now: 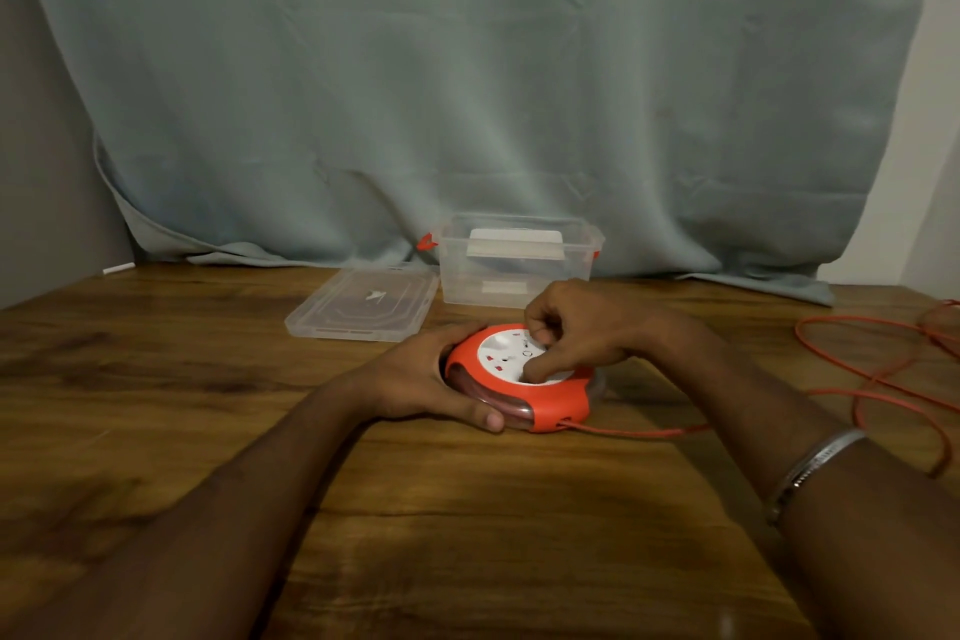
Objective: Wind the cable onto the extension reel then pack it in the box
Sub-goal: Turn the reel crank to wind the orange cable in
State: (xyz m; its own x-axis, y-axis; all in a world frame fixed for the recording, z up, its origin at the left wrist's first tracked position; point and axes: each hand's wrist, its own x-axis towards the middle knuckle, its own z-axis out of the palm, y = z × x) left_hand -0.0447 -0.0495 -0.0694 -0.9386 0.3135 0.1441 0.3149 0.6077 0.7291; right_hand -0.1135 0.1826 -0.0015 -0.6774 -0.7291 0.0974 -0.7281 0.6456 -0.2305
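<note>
Reel [519, 374] lies flat on the desk [467, 509], near centre. My left hand [426, 379] grips its left rim, fingers curled round the edge. My right hand [576, 327] sits on the white top, fingers pinching something there; what exactly, I cannot tell. Cable [857, 379] leaves the reel's right side, looped loose across the desk. Box [514, 260] stands open behind the reel, lid [363, 304] beside it.
</note>
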